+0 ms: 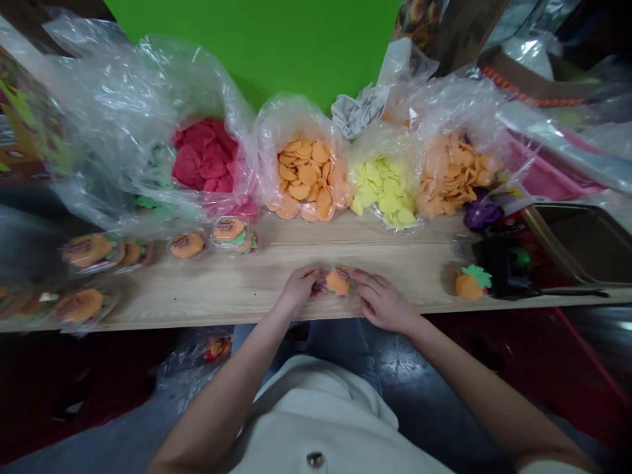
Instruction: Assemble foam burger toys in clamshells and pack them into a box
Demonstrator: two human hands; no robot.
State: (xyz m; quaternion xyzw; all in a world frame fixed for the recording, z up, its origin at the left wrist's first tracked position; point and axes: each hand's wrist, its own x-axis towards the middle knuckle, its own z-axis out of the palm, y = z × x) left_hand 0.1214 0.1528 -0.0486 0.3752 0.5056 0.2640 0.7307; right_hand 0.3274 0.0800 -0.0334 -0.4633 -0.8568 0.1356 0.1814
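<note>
Pale shirt shows before the wooden table; near the table's front edge, left hand and right hand grip a toy burger between fingertips; a loosened pinch might drop it.

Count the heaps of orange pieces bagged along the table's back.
2: one heap between the red pieces and the yellow pieces, another heap to the right of the yellow pieces. More may be hidden under the crumpled plastic.
</note>
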